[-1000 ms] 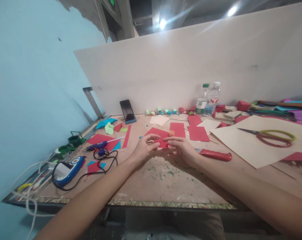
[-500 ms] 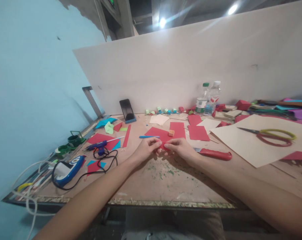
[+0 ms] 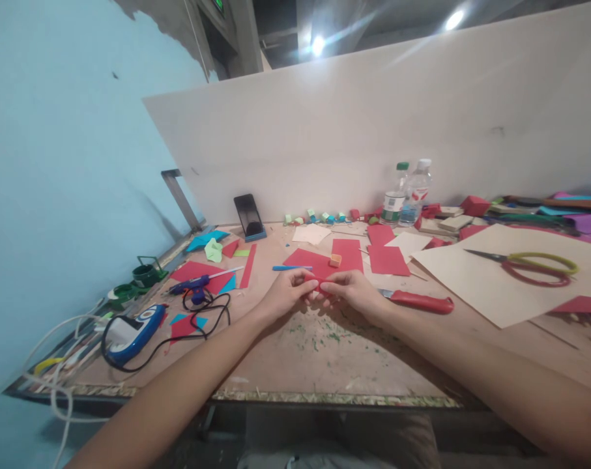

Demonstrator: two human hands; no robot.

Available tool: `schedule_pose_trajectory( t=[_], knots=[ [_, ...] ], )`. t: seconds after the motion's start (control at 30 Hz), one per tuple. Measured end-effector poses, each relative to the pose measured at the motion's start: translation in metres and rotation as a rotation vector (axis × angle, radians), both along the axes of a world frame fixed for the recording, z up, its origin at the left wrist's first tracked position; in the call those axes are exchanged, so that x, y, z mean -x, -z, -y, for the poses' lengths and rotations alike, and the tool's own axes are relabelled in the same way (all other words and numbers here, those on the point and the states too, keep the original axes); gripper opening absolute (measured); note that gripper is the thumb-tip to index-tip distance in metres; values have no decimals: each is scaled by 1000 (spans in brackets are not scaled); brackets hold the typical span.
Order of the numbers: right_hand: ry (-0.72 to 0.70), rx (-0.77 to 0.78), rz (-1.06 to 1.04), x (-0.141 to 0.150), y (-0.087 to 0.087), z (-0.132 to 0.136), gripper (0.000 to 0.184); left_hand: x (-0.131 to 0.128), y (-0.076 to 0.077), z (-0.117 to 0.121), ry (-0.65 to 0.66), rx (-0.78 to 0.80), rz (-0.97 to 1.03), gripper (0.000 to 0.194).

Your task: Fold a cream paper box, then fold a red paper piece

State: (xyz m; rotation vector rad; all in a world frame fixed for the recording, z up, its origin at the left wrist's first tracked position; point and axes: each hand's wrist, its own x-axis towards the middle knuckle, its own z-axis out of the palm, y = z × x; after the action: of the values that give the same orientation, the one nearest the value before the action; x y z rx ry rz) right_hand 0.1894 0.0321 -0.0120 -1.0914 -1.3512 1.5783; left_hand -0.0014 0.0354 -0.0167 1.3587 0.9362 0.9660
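Observation:
Between my two hands, over the middle of the table, is a small piece of red paper (image 3: 319, 284). My left hand (image 3: 289, 291) pinches it from the left, thumb and fingers closed. From the right, my right hand (image 3: 350, 290) pinches the same piece. The fingers cover most of it, so its full shape is hidden. Just beyond the hands lie red sheets (image 3: 347, 249), a little orange block (image 3: 335, 260) and a blue pen-like stick (image 3: 292, 268). A knife with a red handle (image 3: 422, 301) rests to the right of my right hand.
At left are a blue glue gun (image 3: 197, 284) with a trailing black cord and a blue-white power strip (image 3: 136, 335). A phone (image 3: 249, 216) and two bottles (image 3: 394, 198) stand along the back board. Scissors (image 3: 534, 266) lie on cream paper (image 3: 475, 286) at right.
The red paper between my fingertips has shifted slightly, and my thumbs sit a little closer together on it. Everything else on the table stays as it was.

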Motion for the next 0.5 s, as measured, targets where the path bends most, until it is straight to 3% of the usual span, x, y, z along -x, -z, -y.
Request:
schedule_pose_trajectory(
  t=[0.5],
  knots=[
    [30,20,19,1,-2,1,33,4,-1,-7,-16,-40,-15,47]
  ],
)
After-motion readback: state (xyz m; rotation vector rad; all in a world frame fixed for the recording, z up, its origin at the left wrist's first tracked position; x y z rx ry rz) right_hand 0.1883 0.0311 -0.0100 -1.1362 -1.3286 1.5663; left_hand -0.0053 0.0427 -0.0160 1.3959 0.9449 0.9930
